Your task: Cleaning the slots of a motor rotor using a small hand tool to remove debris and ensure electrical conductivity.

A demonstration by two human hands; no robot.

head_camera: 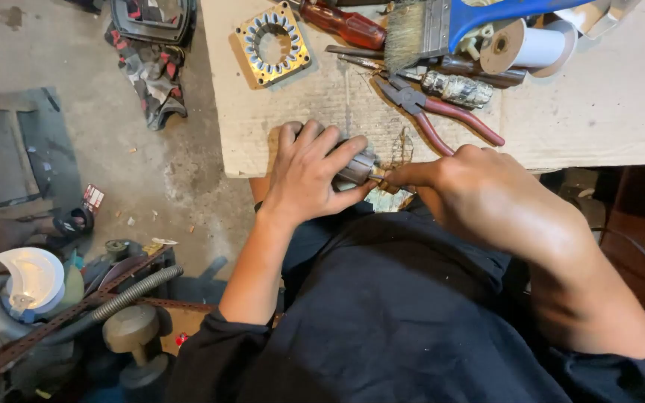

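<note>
My left hand [309, 170] wraps around a small grey metal cylinder [357, 169], like a motor rotor, at the near edge of a cardboard-covered bench [599, 112]. My right hand [479, 190] comes in from the right, its fingertips pinched at the cylinder's end near a short shaft [378, 175]. Whether a tool sits in those fingers is hidden. Both hands are above my dark-clothed lap.
On the bench lie red-handled pliers [442, 116], a square brass-coloured stator [272, 43], a red-handled screwdriver [345, 26], a wide paintbrush [419, 26], a white spool [524, 46]. The concrete floor at left holds rags, a corrugated hose [132, 293] and machine parts.
</note>
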